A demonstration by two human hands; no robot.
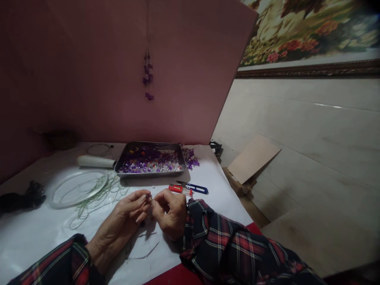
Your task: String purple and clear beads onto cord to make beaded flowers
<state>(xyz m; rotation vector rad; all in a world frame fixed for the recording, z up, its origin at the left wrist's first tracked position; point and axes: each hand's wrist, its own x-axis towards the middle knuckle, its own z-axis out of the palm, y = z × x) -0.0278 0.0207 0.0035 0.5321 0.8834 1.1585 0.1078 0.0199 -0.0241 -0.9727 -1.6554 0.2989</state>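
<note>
My left hand is closed in a pinch, with a small dark purple bead between thumb and forefinger. Right beside it, my right hand pinches at the same spot; what sits between its fingertips is too small to make out. Just beyond both hands stands a metal tray filled with purple, clear and a few orange beads. A red lighter and blue-handled thread snips lie beyond my right wrist. Loose green thread spreads left of my hands.
A clear plastic ring lies at the left, near a dark bundle. The tray's pale handle points left. More purple beads are heaped right of the tray. A bead strand hangs against the pink panel.
</note>
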